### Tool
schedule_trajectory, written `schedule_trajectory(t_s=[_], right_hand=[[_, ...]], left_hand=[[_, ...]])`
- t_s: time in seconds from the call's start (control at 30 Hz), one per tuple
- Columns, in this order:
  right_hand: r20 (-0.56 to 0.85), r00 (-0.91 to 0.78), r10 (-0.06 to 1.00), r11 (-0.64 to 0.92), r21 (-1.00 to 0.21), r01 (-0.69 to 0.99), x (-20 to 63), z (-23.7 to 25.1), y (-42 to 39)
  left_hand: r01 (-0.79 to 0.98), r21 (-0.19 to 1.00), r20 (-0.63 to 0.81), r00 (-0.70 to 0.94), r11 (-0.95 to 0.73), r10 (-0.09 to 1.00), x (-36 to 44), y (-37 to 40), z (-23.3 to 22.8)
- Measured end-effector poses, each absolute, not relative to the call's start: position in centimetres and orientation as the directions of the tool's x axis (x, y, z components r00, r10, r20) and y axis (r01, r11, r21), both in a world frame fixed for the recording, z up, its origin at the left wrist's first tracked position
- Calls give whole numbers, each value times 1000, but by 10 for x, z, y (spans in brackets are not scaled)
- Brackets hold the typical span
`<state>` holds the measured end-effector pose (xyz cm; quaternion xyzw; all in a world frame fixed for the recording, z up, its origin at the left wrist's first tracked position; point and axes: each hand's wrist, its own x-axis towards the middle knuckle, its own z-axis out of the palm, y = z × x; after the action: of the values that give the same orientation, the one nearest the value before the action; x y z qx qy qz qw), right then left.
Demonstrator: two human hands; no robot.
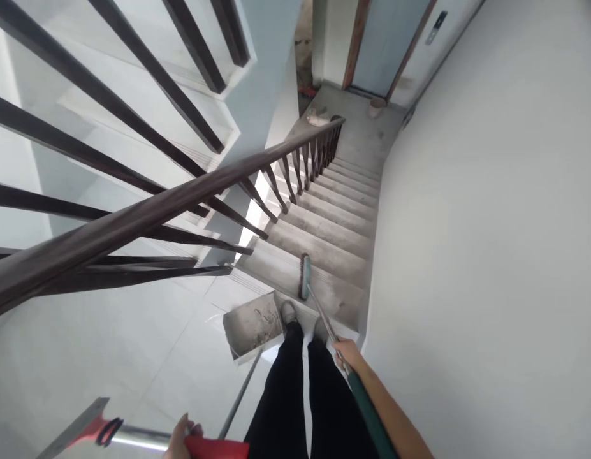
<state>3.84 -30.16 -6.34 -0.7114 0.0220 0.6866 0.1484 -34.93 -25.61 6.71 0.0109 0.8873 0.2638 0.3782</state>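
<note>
My right hand [349, 354] grips the long handle of a broom [319, 312]. Its green brush head [305, 276] rests on the dusty top step of a staircase [324, 236] going down ahead of me. At the bottom edge, my left hand [179, 441] is closed on the red grip of a metal-shafted tool [132, 437] with a flat blade [78, 426] pointing left. A grey box-shaped dustpan [254, 326] holding dust stands on the landing by my left shoe [288, 312]; its thin handle [238, 398] slants back toward my left hand. My legs are in black trousers.
A dark wooden handrail [180, 194] with slanted balusters runs along the stairs' left side. A white wall [491, 255] borders the right. The lower landing [366, 131] holds a small bucket [377, 106], some debris and a door [386, 38]. I stand on a pale tiled floor [108, 357].
</note>
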Motion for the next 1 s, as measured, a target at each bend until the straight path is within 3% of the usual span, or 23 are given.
schedule_trajectory(t_s=[0.13,0.33,0.63,0.77,0.9,1.0], right_hand=[[-984,156,83,-969,-116,-217,39,-79,-331],[-942,332,41,-980,-102,-169,86,-89,-428],[-892,387,232,-967,-170,189,142,-92,-388],[-901,390,190,-982,-172,83,133,-68,-402],[-943,323,84,-983,-131,-128,102,-49,-447],[-942,335,37,-987,-87,-138,80,-56,-467]], left_hand=[[-395,441,-719,-693,806,54,-334,-241,77],[-337,431,-683,-728,837,59,-328,-235,84],[-229,391,-679,-726,892,112,-335,-235,78],[-281,452,-694,-707,847,136,-331,-236,77],[-284,414,-693,-714,865,98,-338,-237,73],[-215,401,-680,-721,891,132,-347,-238,70]])
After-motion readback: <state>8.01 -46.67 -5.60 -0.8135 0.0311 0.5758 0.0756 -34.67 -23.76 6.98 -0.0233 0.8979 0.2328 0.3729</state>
